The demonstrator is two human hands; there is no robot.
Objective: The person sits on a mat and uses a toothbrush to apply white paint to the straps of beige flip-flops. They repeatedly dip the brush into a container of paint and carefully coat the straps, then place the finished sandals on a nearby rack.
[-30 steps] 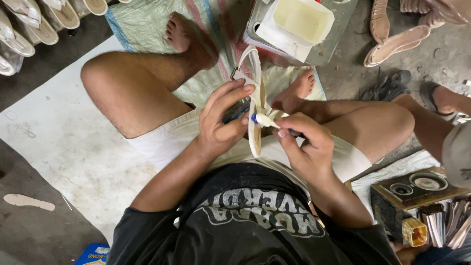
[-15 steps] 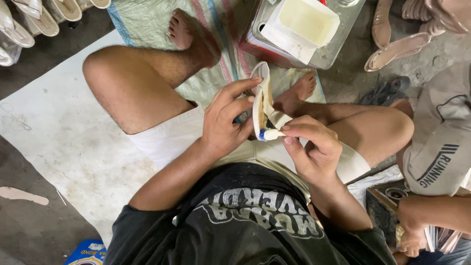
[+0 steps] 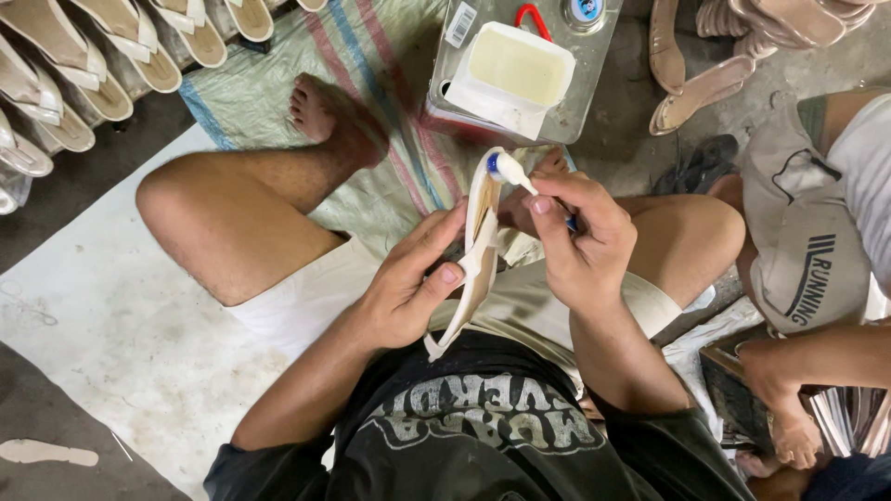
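Seated cross-legged on a striped woven mat (image 3: 390, 83) over a pale floor sheet (image 3: 111, 315). Left hand (image 3: 408, 288) grips a cream sandal sole (image 3: 478, 260) edge-up over the lap, thumb pressed on the near face and fingers curled behind it; that grip turns the narrow edge and inner face toward the other hand. Right hand (image 3: 580, 241) is closed around a small brush (image 3: 509, 170) with a blue collar and whitish head, fingers folded tight over the handle, head touching the upper tip of the sole, apparently to lay adhesive along it. A square tub of pale glue (image 3: 515, 70) sits on a metal can (image 3: 594, 56) just ahead of the feet, near enough for dipping. Finished sandals (image 3: 102, 56) are racked in a row at upper left, loose tan soles (image 3: 705, 88) piled upper right. Another person's arm (image 3: 817, 357) reaches in at right, beside a grey cap (image 3: 807, 250).
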